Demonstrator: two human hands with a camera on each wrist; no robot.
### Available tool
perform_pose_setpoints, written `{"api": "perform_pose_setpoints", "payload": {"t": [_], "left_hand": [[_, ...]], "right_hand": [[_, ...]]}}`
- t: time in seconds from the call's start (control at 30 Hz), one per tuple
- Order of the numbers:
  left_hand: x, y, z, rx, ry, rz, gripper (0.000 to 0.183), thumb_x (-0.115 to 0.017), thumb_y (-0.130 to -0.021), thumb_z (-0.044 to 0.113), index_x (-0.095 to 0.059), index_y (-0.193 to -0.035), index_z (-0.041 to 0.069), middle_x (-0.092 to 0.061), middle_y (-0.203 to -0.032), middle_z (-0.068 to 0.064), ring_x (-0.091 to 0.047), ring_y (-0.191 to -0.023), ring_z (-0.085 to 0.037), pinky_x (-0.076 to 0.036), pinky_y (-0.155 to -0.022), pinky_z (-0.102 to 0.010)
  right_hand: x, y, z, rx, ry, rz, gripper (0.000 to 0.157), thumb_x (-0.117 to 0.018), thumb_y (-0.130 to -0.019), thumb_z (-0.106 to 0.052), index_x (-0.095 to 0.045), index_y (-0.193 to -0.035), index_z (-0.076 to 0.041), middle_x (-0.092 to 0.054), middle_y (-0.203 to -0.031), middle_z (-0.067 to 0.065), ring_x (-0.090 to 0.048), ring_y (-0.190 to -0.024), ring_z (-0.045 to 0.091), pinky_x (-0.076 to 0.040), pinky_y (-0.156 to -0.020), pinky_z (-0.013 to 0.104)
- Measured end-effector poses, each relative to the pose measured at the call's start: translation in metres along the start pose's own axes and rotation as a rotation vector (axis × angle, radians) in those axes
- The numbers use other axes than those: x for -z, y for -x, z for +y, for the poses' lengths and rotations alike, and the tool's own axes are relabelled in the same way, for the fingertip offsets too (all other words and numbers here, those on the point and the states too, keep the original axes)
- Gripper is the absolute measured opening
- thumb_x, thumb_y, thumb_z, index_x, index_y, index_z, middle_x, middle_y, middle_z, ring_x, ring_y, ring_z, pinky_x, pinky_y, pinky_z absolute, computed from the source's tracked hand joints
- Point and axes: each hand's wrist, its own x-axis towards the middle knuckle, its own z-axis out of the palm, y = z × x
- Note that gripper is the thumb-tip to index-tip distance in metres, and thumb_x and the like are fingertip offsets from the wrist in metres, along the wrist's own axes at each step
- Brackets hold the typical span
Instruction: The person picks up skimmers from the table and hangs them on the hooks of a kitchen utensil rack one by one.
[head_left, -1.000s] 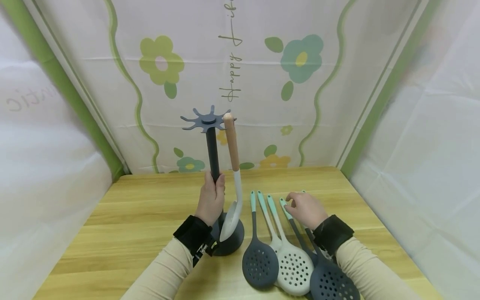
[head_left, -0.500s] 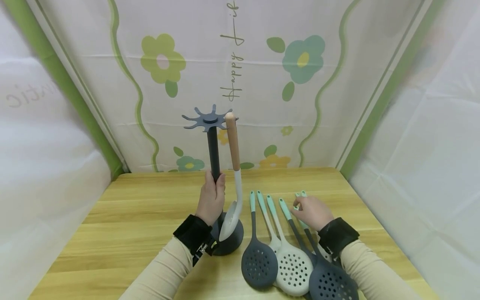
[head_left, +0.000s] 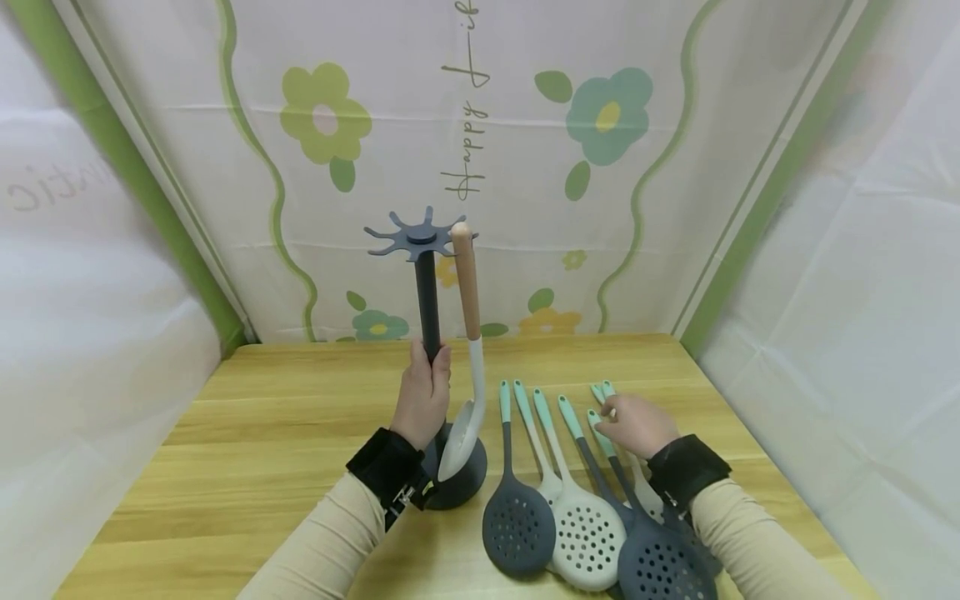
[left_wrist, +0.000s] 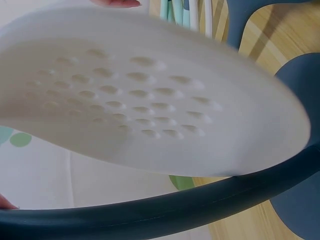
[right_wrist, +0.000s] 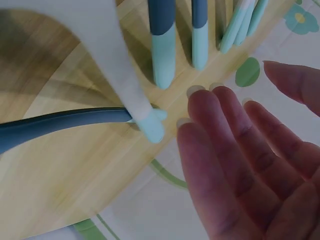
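Note:
My left hand grips the black post of a utensil stand, whose round base rests on the table. Its top is a star-shaped hook rack. From that rack hangs a slotted spoon with a wooden handle. The spoon's white perforated head fills much of the left wrist view, beside the post. My right hand hovers at the mint-tipped handles on the right. In the right wrist view its fingers are loosely extended, apart from a white utensil's mint handle end.
A row of utensils lies right of the stand, handles pointing away: a dark slotted turner, a white skimmer and a dark skimmer, with more partly beneath. White patterned cloth encloses the back and sides of the wooden table.
My right hand has moved rightward along the handles, uncovering the mint ends it passed over. My left hand stays on the post, and the stand and spoon stay in place.

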Motion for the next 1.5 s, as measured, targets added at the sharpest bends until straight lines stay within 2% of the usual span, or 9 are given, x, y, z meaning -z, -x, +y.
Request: {"api": "perform_pose_setpoints", "payload": {"t": [0.3,0.6,0.97,1.3,1.5], "left_hand": [[0.000,0.000,0.000,-0.006,0.009,-0.001,0.020,-0.035,-0.109,0.018,-0.038,-0.113,-0.001,-0.038,-0.070,-0.005,-0.035,-0.053,-0.013,-0.032,-0.052,-0.025],[0.000,0.000,-0.001,-0.013,0.007,0.007,0.020,-0.034,-0.109,0.018,-0.039,-0.112,-0.001,-0.038,-0.070,-0.004,-0.034,-0.052,-0.012,-0.031,-0.051,-0.025],[0.000,0.000,-0.003,-0.021,0.003,0.007,0.019,-0.035,-0.109,0.018,-0.039,-0.112,-0.001,-0.036,-0.068,-0.003,-0.031,-0.050,-0.011,-0.029,-0.049,-0.024],[0.001,0.001,-0.003,-0.020,0.010,0.013,0.019,-0.035,-0.109,0.017,-0.039,-0.113,-0.001,-0.036,-0.067,-0.003,-0.031,-0.049,-0.011,-0.029,-0.049,-0.025],[0.000,0.000,-0.004,-0.039,0.021,0.010,0.018,-0.035,-0.109,0.017,-0.039,-0.111,-0.001,-0.037,-0.067,-0.003,-0.031,-0.050,-0.011,-0.029,-0.049,-0.025]], "right_hand": [[-0.002,0.000,0.011,-0.010,0.029,-0.008,0.019,-0.070,-0.088,-0.022,-0.070,-0.093,-0.003,-0.067,-0.079,0.005,-0.052,-0.059,0.015,-0.041,-0.051,0.029],[-0.003,0.001,0.024,-0.025,0.039,-0.042,0.015,-0.073,-0.083,-0.019,-0.068,-0.081,-0.005,-0.063,-0.071,0.003,-0.053,-0.060,0.016,-0.042,-0.052,0.030],[0.005,0.003,0.023,-0.062,0.030,-0.085,0.018,-0.071,-0.084,-0.017,-0.068,-0.089,0.000,-0.067,-0.079,0.008,-0.056,-0.064,0.019,-0.044,-0.055,0.033],[0.006,0.001,0.032,-0.089,-0.008,-0.127,0.022,-0.071,-0.085,-0.013,-0.067,-0.099,0.004,-0.068,-0.087,0.012,-0.056,-0.056,0.017,-0.044,-0.052,0.029],[0.002,-0.001,0.042,-0.099,-0.030,-0.159,0.017,-0.070,-0.088,-0.016,-0.067,-0.092,0.000,-0.066,-0.080,0.008,-0.055,-0.053,0.016,-0.044,-0.051,0.028]]}}
